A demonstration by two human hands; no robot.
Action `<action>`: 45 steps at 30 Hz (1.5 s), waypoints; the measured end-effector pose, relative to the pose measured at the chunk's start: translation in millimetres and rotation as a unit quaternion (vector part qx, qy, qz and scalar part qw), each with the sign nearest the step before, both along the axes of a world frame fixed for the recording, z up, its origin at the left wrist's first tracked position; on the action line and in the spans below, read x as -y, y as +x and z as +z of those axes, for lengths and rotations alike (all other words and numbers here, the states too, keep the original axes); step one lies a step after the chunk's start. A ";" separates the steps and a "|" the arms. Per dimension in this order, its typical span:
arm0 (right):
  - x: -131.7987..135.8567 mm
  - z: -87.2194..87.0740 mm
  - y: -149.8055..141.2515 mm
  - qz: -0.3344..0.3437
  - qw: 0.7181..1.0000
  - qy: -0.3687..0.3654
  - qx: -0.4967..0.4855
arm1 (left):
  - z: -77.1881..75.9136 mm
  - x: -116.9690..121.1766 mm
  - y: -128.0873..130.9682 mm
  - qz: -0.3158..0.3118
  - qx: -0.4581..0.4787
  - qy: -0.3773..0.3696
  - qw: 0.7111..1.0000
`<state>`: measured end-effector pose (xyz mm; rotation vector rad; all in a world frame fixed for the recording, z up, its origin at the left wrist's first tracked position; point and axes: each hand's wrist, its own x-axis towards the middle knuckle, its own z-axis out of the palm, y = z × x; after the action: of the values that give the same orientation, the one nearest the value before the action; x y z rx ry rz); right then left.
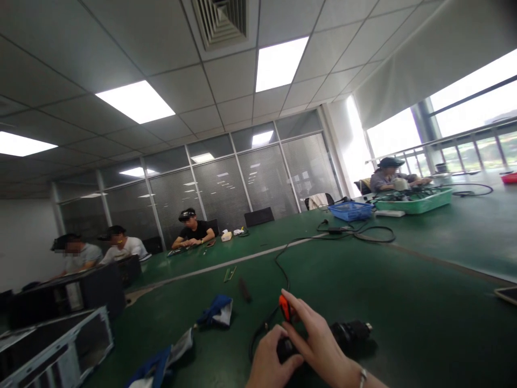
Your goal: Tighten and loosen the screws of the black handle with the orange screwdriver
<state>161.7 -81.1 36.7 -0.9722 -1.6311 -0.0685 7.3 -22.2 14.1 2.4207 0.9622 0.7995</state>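
Note:
A black power drill (350,333) lies low over the green table, its chuck pointing right; the middle of its body is hidden behind my right hand. My left hand (271,353) is closed round a rounded black part (285,349) at the drill's left end. Between the thumb and fingers of my right hand (317,334) is an orange and black piece (285,308); I cannot tell whether it is joined to the drill. A black cable (253,339) loops on the table just left of my hands.
Blue and white gloves (218,311) and a metal computer case (76,345) lie to the left. Beyond stand a blue basket (350,211) and a green tray (420,203) with cables. A phone (507,294) sits at the right edge. Several people sit round the table (404,280).

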 end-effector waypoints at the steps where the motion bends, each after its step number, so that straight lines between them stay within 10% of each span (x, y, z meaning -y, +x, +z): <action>1: 0.4 0.0 0.0 -0.001 1.000 -0.002 0.001 | -0.1 0.3 0.3 0.002 0.003 0.002 1.000; 45: 3.3 1.5 4.3 -0.023 0.999 0.034 0.028 | 1.9 1.5 0.1 0.007 -0.004 0.012 1.000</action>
<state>166.0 -84.3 38.2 -0.9631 -1.6477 -0.1828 7.4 -23.7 15.9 2.4414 0.9790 0.8104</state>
